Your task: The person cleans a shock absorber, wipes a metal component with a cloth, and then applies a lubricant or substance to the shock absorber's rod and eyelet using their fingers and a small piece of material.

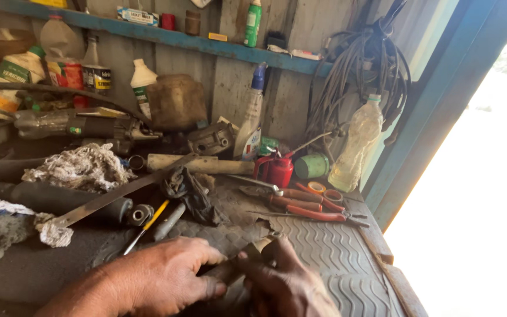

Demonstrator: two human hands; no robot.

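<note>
Metal part (239, 267) between both hands' grip

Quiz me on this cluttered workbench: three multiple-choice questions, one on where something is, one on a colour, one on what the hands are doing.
1. Where does the red oil can stand?
A. On the high shelf
B. On the bench, beside the green-capped spray can lying on its side
C. In the person's left hand

2. What colour are the handles of the pliers?
A. Blue
B. Yellow
C. Red-orange

3. What are the two hands doing?
A. Both grip one small dark part between them
B. Both rest flat and empty
C. One lifts the clear plastic bottle

Answers:
1 B: the can sits at the back of the bench next to the spray can.
2 C: the long handles show red-orange on the ribbed mat.
3 A: the left hand and right hand meet on a small dark part; what it is cannot be told.
</note>
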